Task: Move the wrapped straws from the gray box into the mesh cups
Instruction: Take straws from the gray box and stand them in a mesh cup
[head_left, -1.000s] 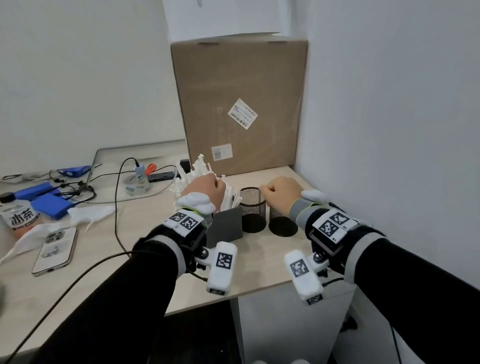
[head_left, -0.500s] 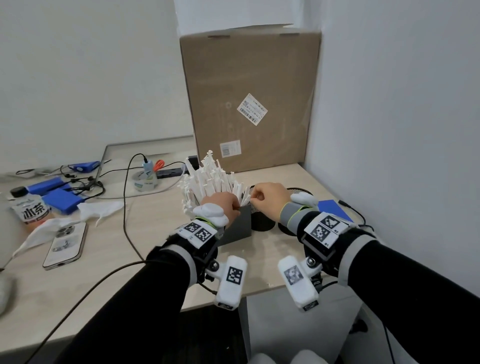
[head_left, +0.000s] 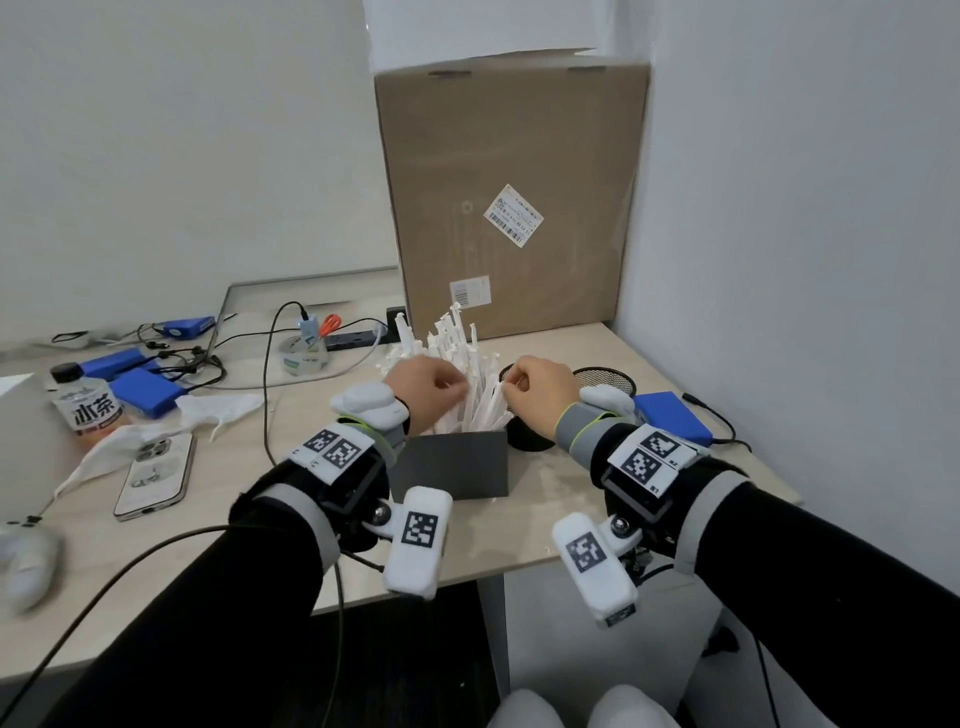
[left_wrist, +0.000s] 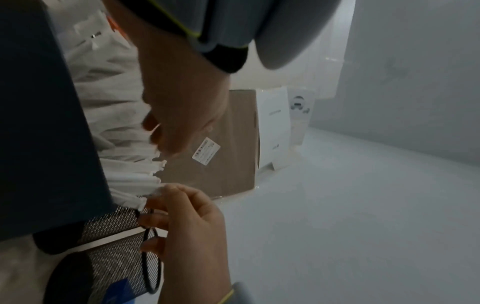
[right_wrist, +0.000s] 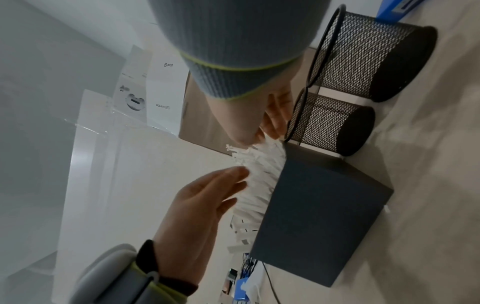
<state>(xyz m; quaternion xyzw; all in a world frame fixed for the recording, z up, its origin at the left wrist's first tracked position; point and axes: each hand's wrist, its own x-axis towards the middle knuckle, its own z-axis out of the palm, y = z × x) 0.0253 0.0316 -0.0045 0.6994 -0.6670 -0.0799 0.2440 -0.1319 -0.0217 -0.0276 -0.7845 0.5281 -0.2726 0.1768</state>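
A gray box (head_left: 452, 467) stands near the table's front edge, packed with upright white wrapped straws (head_left: 457, 348). Just right of it stand two black mesh cups (head_left: 605, 379), the nearer cup (head_left: 524, 444) half hidden behind my right wrist. My left hand (head_left: 454, 387) reaches into the bundle from the left; in the right wrist view its fingers (right_wrist: 233, 174) lie fairly straight against the straws (right_wrist: 259, 181). My right hand (head_left: 511, 384) pinches the top of a straw at the bundle's right edge, beside the nearer cup (right_wrist: 330, 125).
A tall cardboard carton (head_left: 509, 197) stands right behind the box, and the wall closes the right side. A blue pack (head_left: 670, 415) with a cable lies right of the cups. Cables, a tape roll (head_left: 304, 356), a phone (head_left: 153, 473) and a bottle (head_left: 88, 410) lie to the left.
My right hand has moved left from over the mesh cups to the straw tops. My left hand stays at the bundle, and the straws now stand clear above both hands.
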